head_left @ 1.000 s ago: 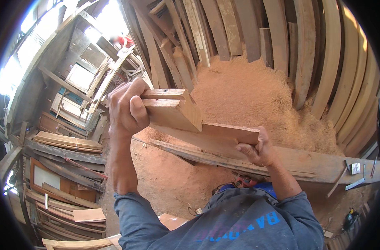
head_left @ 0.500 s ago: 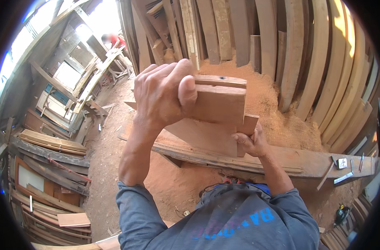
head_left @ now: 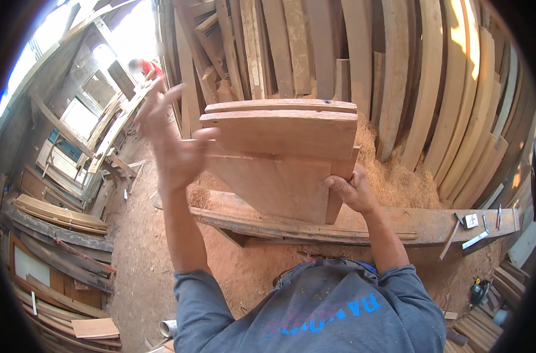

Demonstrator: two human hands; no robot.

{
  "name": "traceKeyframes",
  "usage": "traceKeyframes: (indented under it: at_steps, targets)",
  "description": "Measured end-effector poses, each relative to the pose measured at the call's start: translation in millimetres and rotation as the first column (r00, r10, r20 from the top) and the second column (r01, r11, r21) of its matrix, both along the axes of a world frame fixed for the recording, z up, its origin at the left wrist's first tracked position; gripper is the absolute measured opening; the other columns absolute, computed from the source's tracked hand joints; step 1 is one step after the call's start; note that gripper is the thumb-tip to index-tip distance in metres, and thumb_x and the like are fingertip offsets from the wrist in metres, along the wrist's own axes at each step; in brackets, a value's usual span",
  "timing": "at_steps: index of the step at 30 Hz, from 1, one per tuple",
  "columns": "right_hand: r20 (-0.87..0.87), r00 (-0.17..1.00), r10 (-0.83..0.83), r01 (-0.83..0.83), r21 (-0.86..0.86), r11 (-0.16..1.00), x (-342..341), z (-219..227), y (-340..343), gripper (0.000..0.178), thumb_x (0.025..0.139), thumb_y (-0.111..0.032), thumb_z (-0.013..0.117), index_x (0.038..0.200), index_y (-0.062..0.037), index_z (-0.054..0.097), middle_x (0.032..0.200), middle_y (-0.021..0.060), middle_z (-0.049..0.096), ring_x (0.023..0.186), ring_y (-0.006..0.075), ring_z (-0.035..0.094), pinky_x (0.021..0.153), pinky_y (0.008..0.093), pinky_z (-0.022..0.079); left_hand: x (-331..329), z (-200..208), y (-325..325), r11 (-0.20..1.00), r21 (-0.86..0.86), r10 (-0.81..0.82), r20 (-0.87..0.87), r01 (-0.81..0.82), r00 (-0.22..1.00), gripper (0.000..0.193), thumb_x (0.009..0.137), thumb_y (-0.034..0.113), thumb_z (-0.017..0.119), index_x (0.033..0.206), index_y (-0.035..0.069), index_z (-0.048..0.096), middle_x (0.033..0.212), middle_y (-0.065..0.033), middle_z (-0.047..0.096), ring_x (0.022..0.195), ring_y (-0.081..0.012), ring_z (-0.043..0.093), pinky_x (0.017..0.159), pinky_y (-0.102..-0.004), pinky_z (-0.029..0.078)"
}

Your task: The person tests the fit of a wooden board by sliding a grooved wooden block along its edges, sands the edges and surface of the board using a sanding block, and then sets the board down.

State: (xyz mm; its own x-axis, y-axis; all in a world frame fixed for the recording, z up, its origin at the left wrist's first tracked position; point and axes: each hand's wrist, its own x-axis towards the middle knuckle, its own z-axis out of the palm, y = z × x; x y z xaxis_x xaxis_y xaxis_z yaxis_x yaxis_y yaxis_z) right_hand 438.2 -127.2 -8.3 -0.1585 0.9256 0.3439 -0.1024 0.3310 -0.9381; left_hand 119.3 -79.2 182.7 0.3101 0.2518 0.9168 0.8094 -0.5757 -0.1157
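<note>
A reddish-brown wooden panel (head_left: 262, 182) stands tilted over the bench plank in front of me. Along its top runs a thick wooden rail (head_left: 285, 134) with a groove in its upper edge. My right hand (head_left: 355, 191) is closed on the panel's right side, thumb on the near face and the other fingers hidden behind. Off the rail's left end, my left hand (head_left: 182, 150) is raised, blurred by motion, with its fingers apart and nothing in it.
The long bench plank (head_left: 385, 226) carries a hammer-like tool (head_left: 450, 240), a small white block (head_left: 471, 220) and a square with a pale blade (head_left: 475, 240). Many boards (head_left: 391, 82) lean behind sawdust (head_left: 397, 182). A person in red (head_left: 150, 69) is far left. Stacked timber (head_left: 59, 212) lies left.
My left hand has let go of the rail and moved left, its fingers spreading. The right hand keeps hold of the panel. The whole rail now shows.
</note>
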Motion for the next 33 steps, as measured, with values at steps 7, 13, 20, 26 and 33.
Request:
traceKeyframes:
  at_steps: [7, 13, 20, 26, 33]
  targets:
    - [-0.151, 0.893, -0.423, 0.434, 0.536, 0.724, -9, 123, -32, 0.073, 0.082, -0.044, 0.079, 0.134, -0.0005, 0.054, 0.13, 0.0172, 0.06, 0.124, 0.0274, 0.057, 0.101, 0.0411, 0.05, -136, -132, 44, 0.695, -0.593, 0.157, 0.678, 0.408, 0.718, 0.094, 0.089, 0.07, 0.056, 0.147, 0.002, 0.027, 0.14, -0.0276, 0.047, 0.136, -0.0355, 0.041, 0.116, -0.0442, 0.031]
    - [0.869, 0.274, -0.413, -0.123, 0.457, 0.881, -45, 236, -46, 0.071, 0.081, -0.04, 0.076, 0.132, 0.0038, 0.055, 0.113, 0.0189, 0.067, 0.102, 0.0331, 0.066, 0.089, 0.0422, 0.052, -142, -187, 72, 0.661, -0.568, 0.197, 0.762, 0.491, 0.617, 0.062, 0.103, 0.058, 0.039, 0.114, 0.0, 0.059, 0.1, -0.007, 0.062, 0.095, -0.0135, 0.056, 0.085, -0.0312, 0.046]
    - [0.798, 0.202, -0.568, -0.075, 0.591, 0.803, -13, 225, -36, 0.049, 0.081, -0.036, 0.074, 0.109, 0.0017, 0.062, 0.092, 0.0181, 0.067, 0.089, 0.0301, 0.067, 0.084, 0.0429, 0.051, -68, -161, 56, 0.842, -0.201, -0.03, 0.909, 0.501, 0.416, 0.056, 0.106, 0.051, 0.038, 0.113, 0.0, 0.058, 0.097, -0.0043, 0.062, 0.092, -0.0122, 0.056, 0.082, -0.0296, 0.046]
    - [0.493, 0.798, -0.346, 0.143, 0.402, 0.904, 53, 170, -52, 0.046, 0.078, -0.029, 0.084, 0.111, -0.0053, 0.062, 0.095, 0.0065, 0.067, 0.092, 0.0155, 0.065, 0.08, 0.0306, 0.052, -88, -173, 53, 0.835, -0.298, 0.039, 0.871, 0.463, 0.49, 0.055, 0.106, 0.053, 0.036, 0.111, 0.002, 0.056, 0.096, -0.0052, 0.059, 0.086, -0.0114, 0.052, 0.075, -0.0292, 0.045]
    - [-0.068, 0.96, -0.273, 0.281, 0.17, 0.945, 41, 72, -56, 0.047, 0.073, -0.023, 0.09, 0.106, -0.0013, 0.065, 0.099, 0.0022, 0.07, 0.09, 0.0111, 0.064, 0.078, 0.0268, 0.052, -47, -117, 36, 1.0, -0.004, -0.002, 0.682, 0.007, 0.731, 0.057, 0.107, 0.05, 0.03, 0.115, -0.001, 0.055, 0.108, -0.014, 0.059, 0.1, -0.0242, 0.057, 0.089, -0.0399, 0.044]
